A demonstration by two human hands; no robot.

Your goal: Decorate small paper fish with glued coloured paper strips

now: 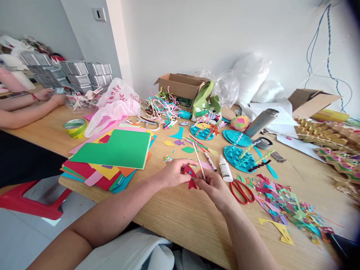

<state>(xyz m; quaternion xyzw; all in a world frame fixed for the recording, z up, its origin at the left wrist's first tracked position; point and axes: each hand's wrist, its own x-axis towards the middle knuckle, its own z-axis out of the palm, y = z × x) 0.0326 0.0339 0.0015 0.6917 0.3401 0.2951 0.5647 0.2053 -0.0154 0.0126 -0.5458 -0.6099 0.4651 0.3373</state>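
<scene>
Red paper fish [192, 182] sat pinched in the left hand [176, 173], just above the desk [168, 210], while the right hand [213, 187] gripped a thin white stick [199, 162] beside it. Too hard a pinch could have creased the paper, and a brushing finger could have shifted the small blue piece on it, if loosely stuck. Partly hidden by fingers, it looked flat and deep red, with a notched tail.
</scene>
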